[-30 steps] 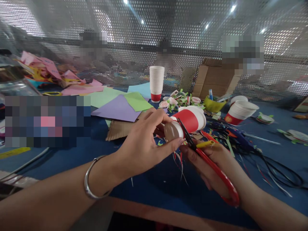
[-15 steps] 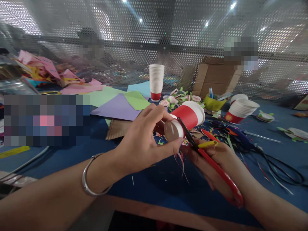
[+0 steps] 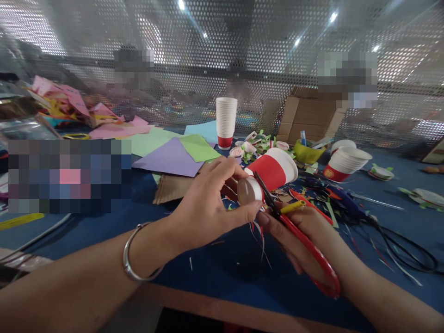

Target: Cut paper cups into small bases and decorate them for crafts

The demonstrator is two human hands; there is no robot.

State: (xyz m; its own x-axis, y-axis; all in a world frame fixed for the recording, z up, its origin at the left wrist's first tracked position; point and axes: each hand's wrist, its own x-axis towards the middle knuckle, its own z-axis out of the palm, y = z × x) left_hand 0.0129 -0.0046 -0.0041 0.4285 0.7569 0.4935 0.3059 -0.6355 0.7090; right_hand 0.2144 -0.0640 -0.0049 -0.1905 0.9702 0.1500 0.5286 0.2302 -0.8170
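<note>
My left hand (image 3: 208, 208) grips a red and white paper cup (image 3: 272, 172) by its base, lying sideways with the mouth pointing away from me. My right hand (image 3: 305, 236) is closed on red-handled scissors (image 3: 298, 236), whose dark blades touch the cup near its bottom edge. Thin cut strips of paper hang below the cup. A metal bangle sits on my left wrist.
On the blue table (image 3: 225, 273) lie coloured paper sheets (image 3: 173, 155), a tall stack of cups (image 3: 225, 121), another tipped stack (image 3: 343, 163), a yellow bowl (image 3: 307, 151), paper scraps, black cables (image 3: 402, 245) and a cardboard box (image 3: 308, 113). A perforated metal screen stands behind.
The cup has turned slightly in my left hand and the scissors have shifted a little along its base. Both hands stay in about the same place.
</note>
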